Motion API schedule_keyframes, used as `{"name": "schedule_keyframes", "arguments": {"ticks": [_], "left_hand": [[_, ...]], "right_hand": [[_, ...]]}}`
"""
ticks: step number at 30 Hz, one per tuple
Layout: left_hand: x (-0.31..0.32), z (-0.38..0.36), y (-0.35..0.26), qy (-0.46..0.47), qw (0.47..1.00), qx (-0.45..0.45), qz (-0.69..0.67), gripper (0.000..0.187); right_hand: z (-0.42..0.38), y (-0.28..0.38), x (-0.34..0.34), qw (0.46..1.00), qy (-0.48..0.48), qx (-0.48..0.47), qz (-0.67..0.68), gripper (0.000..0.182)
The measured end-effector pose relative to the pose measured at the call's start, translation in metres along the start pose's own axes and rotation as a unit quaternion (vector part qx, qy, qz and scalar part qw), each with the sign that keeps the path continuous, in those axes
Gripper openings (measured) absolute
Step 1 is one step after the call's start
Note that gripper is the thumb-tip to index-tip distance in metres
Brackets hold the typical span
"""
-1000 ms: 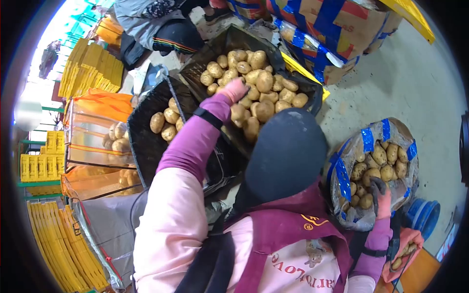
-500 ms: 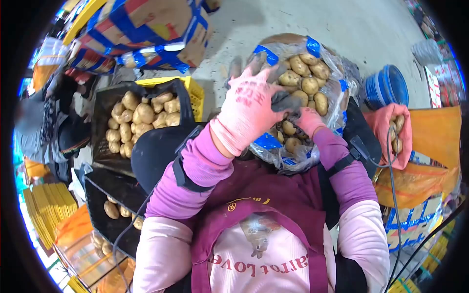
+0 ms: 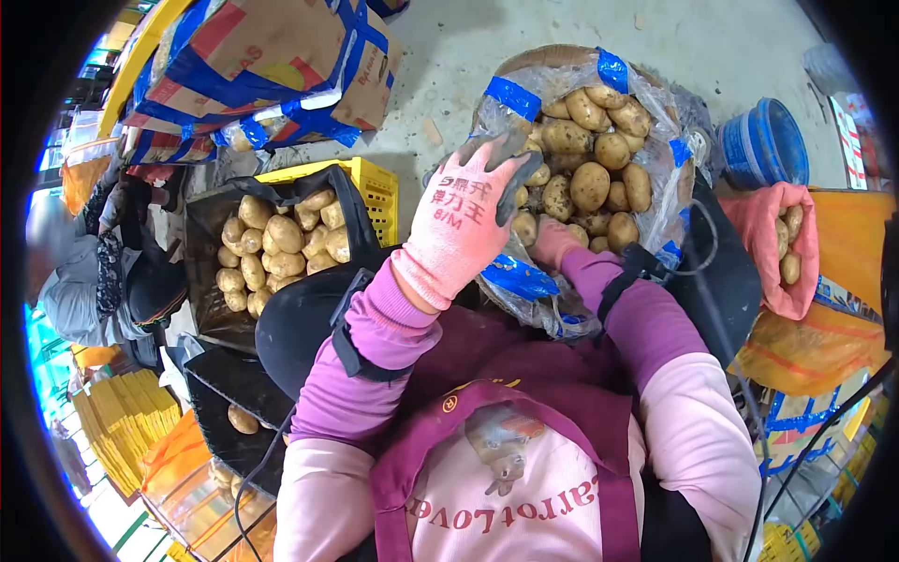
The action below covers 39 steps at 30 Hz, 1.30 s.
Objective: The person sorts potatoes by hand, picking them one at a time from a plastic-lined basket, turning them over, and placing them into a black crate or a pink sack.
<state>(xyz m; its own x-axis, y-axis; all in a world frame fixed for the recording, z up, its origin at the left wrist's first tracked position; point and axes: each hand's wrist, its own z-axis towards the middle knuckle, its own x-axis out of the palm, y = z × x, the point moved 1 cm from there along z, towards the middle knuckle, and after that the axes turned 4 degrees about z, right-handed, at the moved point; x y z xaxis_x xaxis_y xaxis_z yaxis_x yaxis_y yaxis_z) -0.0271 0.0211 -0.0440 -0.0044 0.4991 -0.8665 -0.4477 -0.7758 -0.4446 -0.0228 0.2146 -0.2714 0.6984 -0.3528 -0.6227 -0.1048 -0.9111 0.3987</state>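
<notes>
My left hand (image 3: 468, 211), in a pink glove with grey fingertips, lies back up on the left rim of a plastic-lined basket (image 3: 520, 94), its fingers spread. My right hand (image 3: 554, 245), also gloved in pink, reaches in at the basket's lower edge; its fingertips are hidden among the potatoes (image 3: 590, 186). Blue tape holds the clear plastic liner round the rim. Several potatoes of differing size fill the basket, some with dark soil on them.
Left of me stands a black-lined yellow crate (image 3: 375, 201) of potatoes, with a black container (image 3: 234, 379) below. Taped cardboard boxes (image 3: 253, 56) are at upper left. A blue bucket (image 3: 763, 145) and pink sack (image 3: 763, 253) stand right. Another person (image 3: 89, 281) is at far left.
My right hand has moved left and lower within the basket. My left hand has shifted slightly down, at the left rim. The view has moved a little, and more potatoes show.
</notes>
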Motion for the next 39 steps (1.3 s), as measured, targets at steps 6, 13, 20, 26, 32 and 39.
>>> {"name": "schedule_keyframes", "arguments": {"ticks": [6, 13, 20, 26, 32, 39], "left_hand": [[-0.020, -0.002, -0.008, -0.104, 0.982, -0.105, -0.119, 0.050], [-0.022, 0.005, -0.016, -0.053, 0.896, -0.083, -0.434, 0.054], [-0.028, -0.003, -0.046, 0.024, 0.801, -0.100, -0.590, 0.077], [0.001, 0.003, -0.047, 0.117, 0.476, -0.189, -0.851, 0.058], [0.011, 0.002, -0.041, 0.107, 0.527, -0.241, -0.808, 0.054], [0.011, 0.010, -0.045, 0.017, 0.543, -0.276, -0.793, 0.062]], "right_hand": [[-0.067, 0.027, -0.102, 0.933, -0.116, -0.159, 0.301, 0.080], [-0.187, 0.087, -0.185, 0.853, -0.153, -0.322, 0.382, 0.065], [-0.169, 0.058, -0.160, 0.801, -0.222, -0.391, 0.394, 0.048], [-0.210, 0.060, -0.188, 0.843, -0.226, -0.228, 0.431, 0.028], [-0.211, 0.046, -0.184, 0.901, -0.309, -0.287, 0.101, 0.037], [-0.121, -0.063, -0.326, 0.949, -0.313, -0.007, -0.044, 0.048]]}}
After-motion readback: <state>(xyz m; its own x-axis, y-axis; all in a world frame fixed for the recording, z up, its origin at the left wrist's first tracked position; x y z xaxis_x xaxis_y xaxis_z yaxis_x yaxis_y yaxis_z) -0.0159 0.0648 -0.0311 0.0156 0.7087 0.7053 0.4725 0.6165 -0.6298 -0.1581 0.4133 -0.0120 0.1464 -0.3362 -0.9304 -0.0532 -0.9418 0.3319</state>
